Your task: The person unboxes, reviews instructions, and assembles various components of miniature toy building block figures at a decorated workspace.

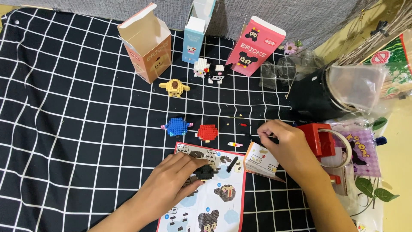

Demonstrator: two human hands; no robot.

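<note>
My left hand (171, 182) rests on a printed instruction sheet (214, 202) and grips a small black brick build (207, 171) between thumb and fingers. My right hand (288, 148) hovers to the right over the black checked cloth (77, 111), its fingertips pinched on a tiny dark brick piece (265, 135). A black separator tool (232, 164) lies on the sheet beside the build. Just beyond the sheet sit a blue brick figure (177, 127) and a red brick figure (207, 132).
Three opened boxes stand at the back: peach (148, 43), light blue (195, 36), pink (254, 47). Near them are a yellow figure (174, 87), a white figure (200, 68) and a black-and-white figure (217, 74). A red tape dispenser (319, 139) and a black container (317, 96) crowd the right.
</note>
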